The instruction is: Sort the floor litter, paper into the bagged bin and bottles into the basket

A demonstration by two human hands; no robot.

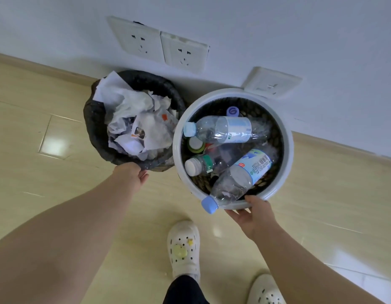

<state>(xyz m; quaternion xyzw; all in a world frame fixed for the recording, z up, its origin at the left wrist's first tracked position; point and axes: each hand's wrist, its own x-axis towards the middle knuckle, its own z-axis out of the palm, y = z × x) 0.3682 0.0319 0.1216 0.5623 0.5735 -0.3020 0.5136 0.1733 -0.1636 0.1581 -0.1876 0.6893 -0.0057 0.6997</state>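
Two pale perforated shoes (pixel 183 249) stand on the tan floor (pixel 58 194) nearest the camera. Just beyond them, the right hand (pixel 253 213) pinches the near rim of the white-rimmed basket (pixel 288 150), thumb on top and fingers below. The left hand (pixel 131 174) has its fingers curled over the near edge of the bagged bin (pixel 93 128). Clear plastic bottles (pixel 223 129) lie piled in the basket, and the blue cap (pixel 209 205) of one juts over the rim beside the right hand. Crumpled paper (pixel 135 121) fills the bagged bin. The two containers sit touching against the wall (pixel 299 29), below white sockets (pixel 183 53).
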